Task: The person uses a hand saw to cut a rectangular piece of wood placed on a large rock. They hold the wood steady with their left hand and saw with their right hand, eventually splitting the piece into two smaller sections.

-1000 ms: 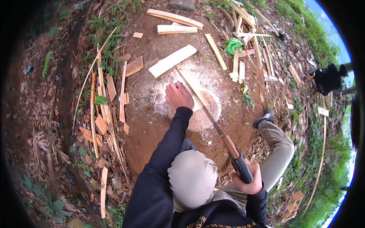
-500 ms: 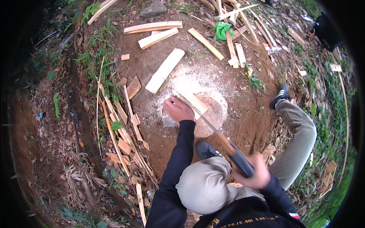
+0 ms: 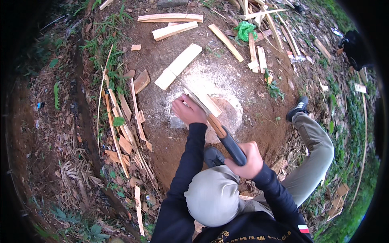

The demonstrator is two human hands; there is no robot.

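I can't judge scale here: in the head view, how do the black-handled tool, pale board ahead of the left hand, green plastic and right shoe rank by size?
1. Black-handled tool, perhaps enlarged by nearness
2. Pale board
3. Green plastic and right shoe: too alike to rank

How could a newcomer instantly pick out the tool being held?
Start at the round wooden block ringed with pale dust. Below and right of it, the right hand grips the long tool, which slants up and left. Unlike the pale boards lying around, it has a black handle, a brown section and a narrow blade.
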